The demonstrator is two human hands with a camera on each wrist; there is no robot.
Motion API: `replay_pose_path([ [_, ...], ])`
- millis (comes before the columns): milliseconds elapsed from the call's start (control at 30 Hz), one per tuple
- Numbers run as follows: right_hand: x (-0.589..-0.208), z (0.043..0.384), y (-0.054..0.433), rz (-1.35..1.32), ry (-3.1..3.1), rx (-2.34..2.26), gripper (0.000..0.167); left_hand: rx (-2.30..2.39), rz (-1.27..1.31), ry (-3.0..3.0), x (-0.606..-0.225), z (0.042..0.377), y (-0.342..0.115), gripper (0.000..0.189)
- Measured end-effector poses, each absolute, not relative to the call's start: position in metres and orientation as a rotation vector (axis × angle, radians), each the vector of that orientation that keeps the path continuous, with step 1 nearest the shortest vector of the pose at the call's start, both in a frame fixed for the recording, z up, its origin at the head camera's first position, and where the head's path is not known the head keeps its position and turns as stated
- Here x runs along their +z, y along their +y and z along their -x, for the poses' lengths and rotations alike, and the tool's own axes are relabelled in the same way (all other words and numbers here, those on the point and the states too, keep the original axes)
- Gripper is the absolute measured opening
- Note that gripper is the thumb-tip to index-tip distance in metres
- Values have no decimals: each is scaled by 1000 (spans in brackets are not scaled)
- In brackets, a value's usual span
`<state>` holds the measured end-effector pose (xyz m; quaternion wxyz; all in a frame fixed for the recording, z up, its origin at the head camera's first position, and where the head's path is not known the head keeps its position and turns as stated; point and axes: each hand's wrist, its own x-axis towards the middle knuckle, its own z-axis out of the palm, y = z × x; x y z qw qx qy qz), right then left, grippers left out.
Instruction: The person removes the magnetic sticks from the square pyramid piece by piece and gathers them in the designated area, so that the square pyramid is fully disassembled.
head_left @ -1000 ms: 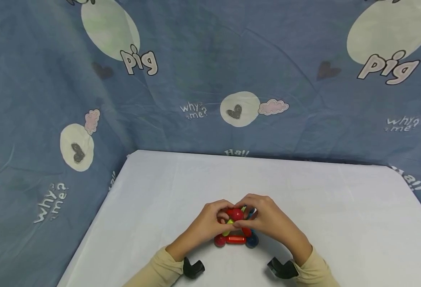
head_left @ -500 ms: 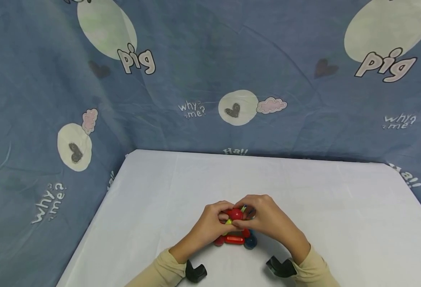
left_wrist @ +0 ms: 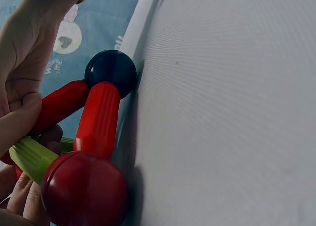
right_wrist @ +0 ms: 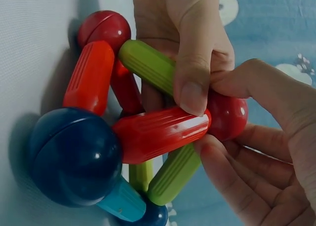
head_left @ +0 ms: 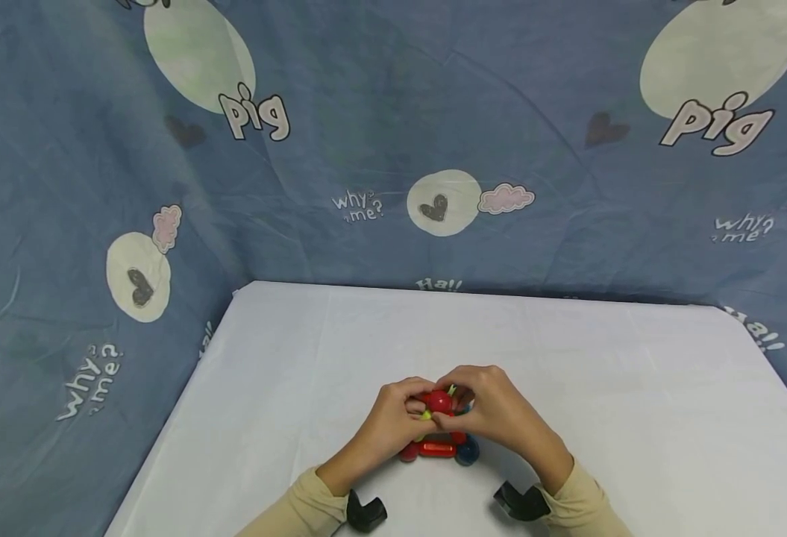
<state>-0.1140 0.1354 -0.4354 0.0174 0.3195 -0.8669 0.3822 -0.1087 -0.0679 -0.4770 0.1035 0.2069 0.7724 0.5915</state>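
A toy frame of magnetic rods and balls stands on the white table. Its base shows a red ball, a dark blue ball and a short red rod between them. Slanting rods, red and lime green, meet at a red top ball. My right hand pinches this top ball between thumb and fingers. With its thumb over the upper end of the slanting red rod, my left hand grips the rods just beneath the ball. Fingers cover part of the joint.
Black curved wrist pieces hang below both sleeves, close to the white tabletop. A blue printed cloth rises behind the table and along its left side. A light blue rod joins the base in the right wrist view.
Both hands stay at the top of the frame. The right hand has shifted slightly left, and its fingers have moved a little around the red top ball. The head view has drifted slightly.
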Motion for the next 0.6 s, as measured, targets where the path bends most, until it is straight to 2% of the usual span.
replay_pose_path([
  [600, -443, 116, 135, -960, -2648, 1324, 24, 1743, -588, 2284, -474, 108, -69, 40],
])
